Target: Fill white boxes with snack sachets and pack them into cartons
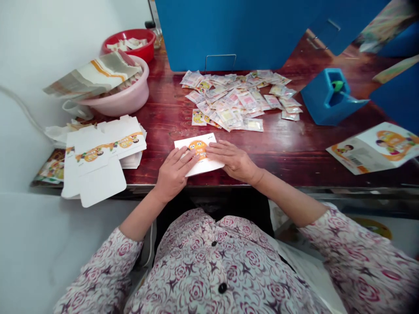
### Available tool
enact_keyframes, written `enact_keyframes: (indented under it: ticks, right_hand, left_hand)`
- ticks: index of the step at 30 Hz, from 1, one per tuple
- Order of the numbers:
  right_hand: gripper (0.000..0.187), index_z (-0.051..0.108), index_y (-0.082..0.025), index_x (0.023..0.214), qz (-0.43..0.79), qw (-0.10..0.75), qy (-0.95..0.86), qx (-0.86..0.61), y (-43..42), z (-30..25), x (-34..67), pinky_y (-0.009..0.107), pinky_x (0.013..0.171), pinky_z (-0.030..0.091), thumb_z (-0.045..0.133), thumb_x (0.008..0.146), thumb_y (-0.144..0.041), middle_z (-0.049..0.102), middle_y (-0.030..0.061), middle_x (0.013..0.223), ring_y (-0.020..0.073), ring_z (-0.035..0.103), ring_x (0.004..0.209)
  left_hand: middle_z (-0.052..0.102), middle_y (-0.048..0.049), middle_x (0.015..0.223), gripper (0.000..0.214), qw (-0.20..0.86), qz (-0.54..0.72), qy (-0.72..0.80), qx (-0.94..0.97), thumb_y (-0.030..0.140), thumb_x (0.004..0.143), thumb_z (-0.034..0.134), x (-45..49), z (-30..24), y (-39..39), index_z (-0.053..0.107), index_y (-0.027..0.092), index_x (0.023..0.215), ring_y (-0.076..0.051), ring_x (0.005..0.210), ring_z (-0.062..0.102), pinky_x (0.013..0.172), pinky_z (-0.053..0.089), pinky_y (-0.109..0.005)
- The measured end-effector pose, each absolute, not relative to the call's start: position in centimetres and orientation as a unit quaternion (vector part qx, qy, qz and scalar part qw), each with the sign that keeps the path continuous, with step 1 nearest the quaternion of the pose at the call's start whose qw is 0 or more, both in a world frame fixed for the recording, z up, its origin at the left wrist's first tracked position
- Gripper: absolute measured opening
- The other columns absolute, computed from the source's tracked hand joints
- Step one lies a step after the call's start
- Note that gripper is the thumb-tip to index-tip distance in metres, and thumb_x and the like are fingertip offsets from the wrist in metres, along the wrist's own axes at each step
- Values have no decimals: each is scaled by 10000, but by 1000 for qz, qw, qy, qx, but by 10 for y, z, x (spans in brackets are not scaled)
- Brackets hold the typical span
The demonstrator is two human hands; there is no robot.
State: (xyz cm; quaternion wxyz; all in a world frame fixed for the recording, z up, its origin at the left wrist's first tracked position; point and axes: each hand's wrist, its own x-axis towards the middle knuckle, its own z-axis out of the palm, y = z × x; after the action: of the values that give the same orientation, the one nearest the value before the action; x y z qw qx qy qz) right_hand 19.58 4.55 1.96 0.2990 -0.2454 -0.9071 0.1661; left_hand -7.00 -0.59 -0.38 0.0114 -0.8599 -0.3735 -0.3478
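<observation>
A white printed piece [209, 167] with an orange smiling character lies flat near the table's front edge; whether it is a flattened box or a folded card I cannot tell. My left hand [175, 171] rests on its left side, fingers stretched out across the print. On its right side lies my right hand [234, 160], palm down with the fingers extended. Both hands press from above, partly covering the picture, and neither is wrapped round anything. Just beyond is a heap of small clear packets [235, 100] with coloured contents.
Flat printed box blanks [101, 148] are stacked at left, overhanging the edge. Behind them stand a pink basin [137, 93] with cloth and a red basin [149, 43]. A blue tape dispenser [316, 100] and a printed carton [369, 148] lie right. A blue panel [229, 35] closes the back.
</observation>
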Motion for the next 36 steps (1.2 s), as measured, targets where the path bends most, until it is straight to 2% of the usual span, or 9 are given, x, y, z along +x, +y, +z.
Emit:
enact_keyframes:
  ticks: [4,7,11,14,18,22,29,33,36]
  right_hand:
    - [485,564,-350,1382,227,280,-901,-243,48,32,197,559,1218,274,660,911,-290,574,-5,1436,212,473,1392]
    - [514,579,-353,1374,298,269,-879,-257,44,42,195,554,1209,305,707,880,-421,542,-10,1471,241,424,1426]
    - [456,618,-333,1346,283,278,-874,-282,43,44,188,559,1185,342,686,901,-406,596,3,1418,261,460,1387]
    - [513,598,-338,1369,249,256,-891,-281,46,41,183,572,1171,353,723,874,-389,586,6,1430,280,471,1364]
    - [446,602,-370,1352,201,258,-898,-293,46,30,177,575,1145,380,673,912,-374,606,-24,1405,280,491,1327]
    - [391,609,-339,1348,176,288,-889,-309,42,21,173,556,1112,425,596,957,-351,619,-7,1392,272,514,1291]
    - [427,591,-306,1367,161,305,-876,-338,32,32,186,557,1139,392,610,941,-322,536,63,1469,288,472,1368]
    - [400,641,-270,1304,111,292,-855,-414,24,34,192,486,976,521,644,921,-384,685,102,1162,277,639,1075]
    - [274,698,-264,1188,121,300,-853,-411,23,37,191,396,858,554,613,939,-341,699,68,967,222,654,894]
  left_hand:
    - [595,-86,1424,472,14,-350,-385,-854,223,951,542,-66,1,-5,522,216,1423,-267,1417,454,1186,361,-505]
    - [584,-103,1433,531,-46,-343,-401,-848,445,928,616,-65,11,-9,550,210,1400,-298,1407,462,1179,362,-543]
    - [669,-62,1327,391,-102,-351,-438,-821,455,958,570,-62,21,-7,652,252,1282,-260,1339,540,1149,421,-505]
    - [668,-71,1329,483,-87,-357,-443,-818,503,902,640,-58,19,-5,635,234,1304,-278,1325,549,1129,442,-502]
    - [668,-72,1329,429,-30,-361,-457,-812,439,930,623,-50,8,-6,627,237,1308,-270,1306,571,1132,436,-483]
    - [659,-80,1342,370,20,-357,-467,-809,351,972,573,-44,1,-10,616,230,1319,-269,1321,561,1161,398,-479]
    - [426,-188,1547,493,-10,-304,-495,-814,212,1001,428,-51,8,-28,424,139,1489,-340,1479,334,1210,293,-558]
    - [458,-219,1516,498,6,-256,-486,-835,197,982,441,-57,16,-28,445,86,1467,-343,1455,380,1192,352,-518]
    - [520,-224,1462,470,12,-223,-476,-851,171,945,450,-59,27,-22,520,66,1397,-345,1396,465,1152,413,-504]
